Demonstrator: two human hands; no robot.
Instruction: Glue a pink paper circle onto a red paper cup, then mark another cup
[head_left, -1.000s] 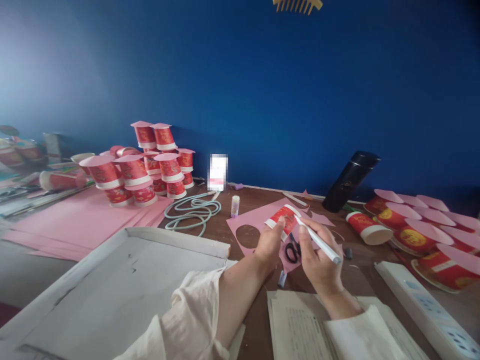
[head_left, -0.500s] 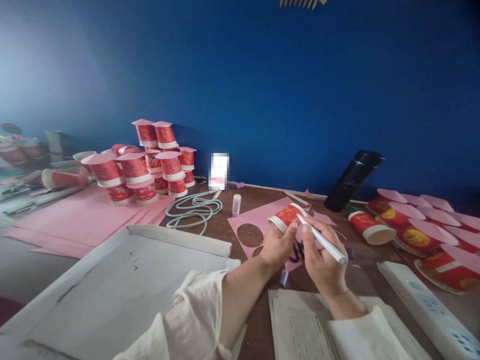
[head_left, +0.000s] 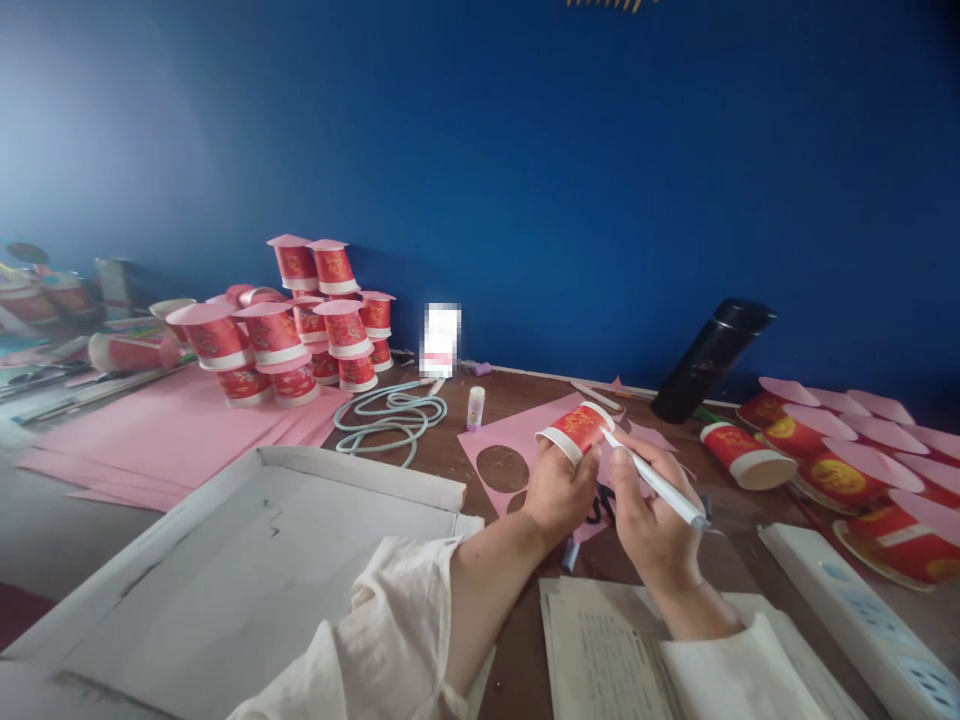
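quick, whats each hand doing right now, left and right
Left hand: closed around a red paper cup, held on its side.
Right hand: closed on a white pen, tip at the cup's rim.

At a cluttered brown worktable (head_left: 450, 450) set against a deep blue wall, a person's left hand (head_left: 559, 490) grips a red paper cup (head_left: 576, 432) tipped on its side, while the right hand (head_left: 652, 510) holds a white pen (head_left: 656, 480) with its tip at the cup's rim. A pink sheet (head_left: 510, 440) with a round cut-out lies beneath, black scissors (head_left: 600, 503) partly hidden behind the hands. A stack of pink-lidded cups (head_left: 300, 330) rises at left, a black flask (head_left: 709, 360) lies tilted at right, and a glue stick (head_left: 475, 408) stands near a coiled cable (head_left: 390, 415).
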